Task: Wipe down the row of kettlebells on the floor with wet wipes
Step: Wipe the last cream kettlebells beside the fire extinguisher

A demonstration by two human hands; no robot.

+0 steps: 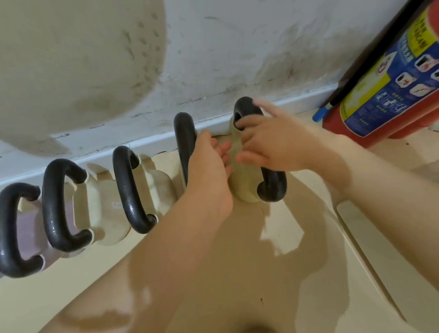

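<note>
The kettlebells stand in a tight row along the baseboard (158, 141), their black handles nearly touching, so little room opens between neighbours. Both hands crowd the narrow gap between the rightmost kettlebell (246, 182) and the next kettlebell handle (186, 142). To the right, a red fire extinguisher (400, 73) leans close, with a strip of open floor (312, 130) between. The floor in front lies open.
</note>
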